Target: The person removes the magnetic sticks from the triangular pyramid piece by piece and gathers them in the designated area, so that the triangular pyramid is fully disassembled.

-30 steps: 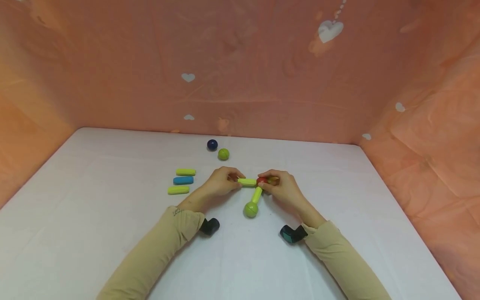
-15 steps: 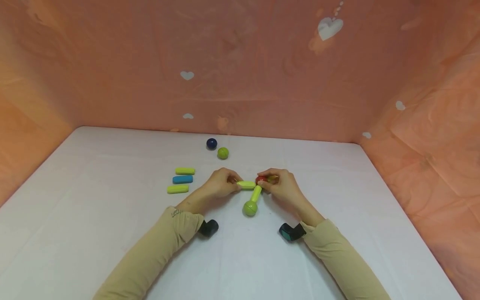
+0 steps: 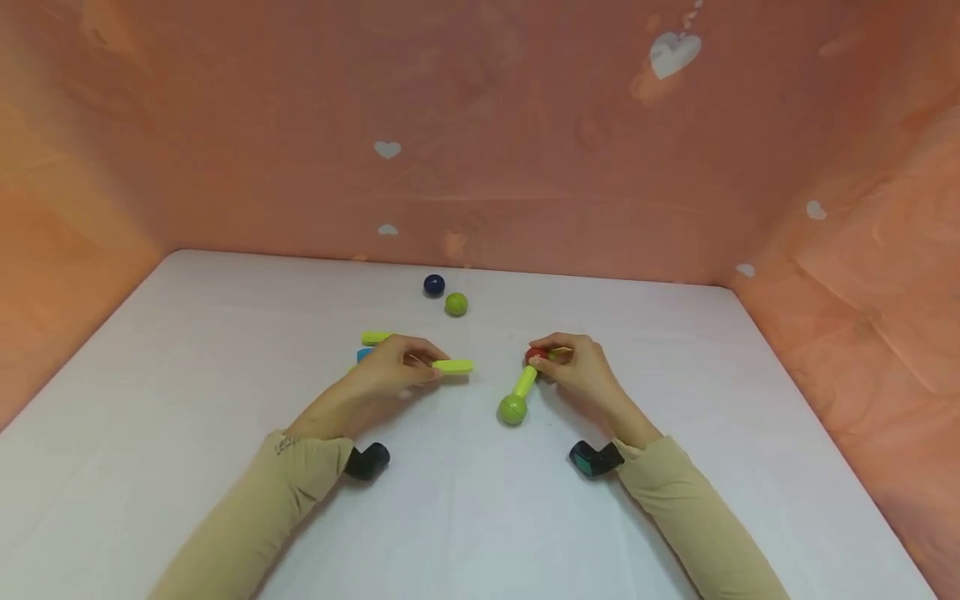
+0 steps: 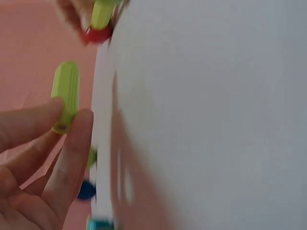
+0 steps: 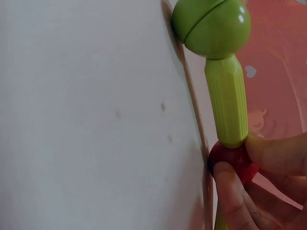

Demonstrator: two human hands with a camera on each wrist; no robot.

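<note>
The left hand [image 3: 397,367] pinches one end of a yellow-green stick [image 3: 454,367], whose other end points right; in the left wrist view thumb and finger hold that stick [image 4: 67,88] near its lower end. Right of it the right hand [image 3: 583,367] grips a red ball [image 3: 536,356]. From the red ball [image 5: 232,160] a second yellow-green stick [image 5: 228,100] runs to a green ball [image 5: 213,26], joined as one piece. Another stick [image 5: 221,218] shows partly beneath the right fingers. A gap separates the left hand's stick from the red ball.
At the back lie a dark blue ball [image 3: 434,286] and a loose green ball [image 3: 456,304]. Beside the left hand, partly hidden by it, are a yellow-green stick [image 3: 376,338] and a blue stick [image 3: 364,354]. An orange curtain [image 3: 525,167] surrounds the white table [image 3: 225,333].
The left hand has moved left with its stick, away from the red ball that the stick was against. It now partly covers the loose sticks. The right hand keeps its hold.
</note>
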